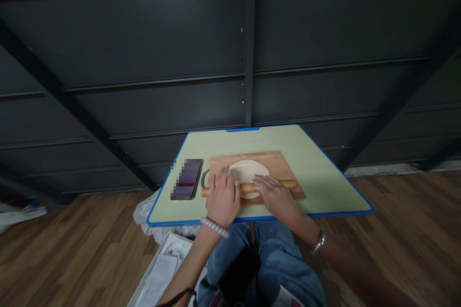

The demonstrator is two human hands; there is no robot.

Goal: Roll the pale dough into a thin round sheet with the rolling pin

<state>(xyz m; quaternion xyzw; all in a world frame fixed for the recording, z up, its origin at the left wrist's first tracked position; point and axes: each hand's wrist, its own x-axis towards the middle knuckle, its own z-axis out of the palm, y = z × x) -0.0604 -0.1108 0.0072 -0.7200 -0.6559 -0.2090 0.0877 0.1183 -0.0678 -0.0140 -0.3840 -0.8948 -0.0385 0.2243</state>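
Note:
A wooden rolling pin (248, 188) lies crosswise over a round, flat sheet of pale dough (250, 171) on a wooden cutting board (283, 165). My left hand (224, 196) rests on the pin's left part, palm down, with its fingers stretched out past the pin towards the board's far side. Over the right part of the pin lies my right hand (273, 194), its fingers extended flat and pointing inward. Neither hand wraps its fingers round the pin. The dough shows on both sides of the pin, between my hands.
The board lies on a small light-green table (327, 191) with a blue edge. Left of the board is a dark phone (189, 179), partly pixelated. A metal handle (204, 179) sticks out from the board's left side. Dark panels (162, 38) rise behind the table.

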